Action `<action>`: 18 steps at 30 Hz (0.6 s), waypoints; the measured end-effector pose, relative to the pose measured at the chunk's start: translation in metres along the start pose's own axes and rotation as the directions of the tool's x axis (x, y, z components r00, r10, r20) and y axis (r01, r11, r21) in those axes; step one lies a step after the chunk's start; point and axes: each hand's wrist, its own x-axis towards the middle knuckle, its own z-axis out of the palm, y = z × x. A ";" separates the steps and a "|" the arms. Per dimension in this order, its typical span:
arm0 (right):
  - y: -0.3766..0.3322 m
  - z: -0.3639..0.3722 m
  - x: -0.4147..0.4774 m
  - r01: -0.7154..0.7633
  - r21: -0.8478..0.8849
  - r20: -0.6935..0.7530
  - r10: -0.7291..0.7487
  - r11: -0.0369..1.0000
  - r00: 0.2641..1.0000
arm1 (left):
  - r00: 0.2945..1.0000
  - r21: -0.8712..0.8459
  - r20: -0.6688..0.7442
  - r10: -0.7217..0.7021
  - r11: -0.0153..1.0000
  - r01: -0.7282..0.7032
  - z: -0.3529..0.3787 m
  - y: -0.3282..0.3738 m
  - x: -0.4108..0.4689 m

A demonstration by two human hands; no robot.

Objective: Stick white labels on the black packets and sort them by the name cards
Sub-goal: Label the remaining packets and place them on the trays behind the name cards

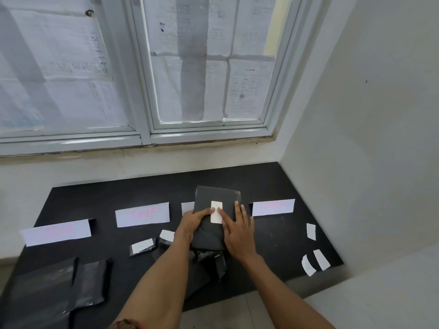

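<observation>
black packet lying just right of the TIME name card | white label sitting on it | left hand gripping its left edge, fingers curled | right hand pressing the label, fingers straight and apart

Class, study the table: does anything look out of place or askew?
Yes. The black packet being labelled hides most of the third name card from the left. Near the table's right edge, three loose labels lie at differing angles, not in a row.
</observation>
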 end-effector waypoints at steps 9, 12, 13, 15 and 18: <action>-0.024 -0.005 0.007 0.112 -0.031 0.066 -0.110 0.993 0.992 | 0.999 0.030 -0.023 0.031 0.999 -0.030 -0.018 0.008 -0.009; -0.030 -0.007 0.014 0.093 -0.052 0.081 -0.088 0.994 0.993 | 1.000 0.100 -0.012 0.022 0.995 -0.021 -0.019 0.010 -0.013; -0.032 -0.006 0.014 0.074 -0.073 0.080 -0.068 0.995 0.994 | 0.999 0.117 -0.018 0.030 0.993 -0.028 -0.021 0.009 -0.014; -0.036 -0.003 0.012 0.037 -0.113 0.066 -0.030 0.993 0.997 | 0.998 0.123 -0.038 0.048 0.992 -0.043 -0.024 0.009 -0.017; -0.047 0.009 -0.001 0.056 -0.104 0.043 -0.052 0.993 0.998 | 0.990 0.079 -0.116 0.080 0.994 -0.071 -0.037 0.007 -0.019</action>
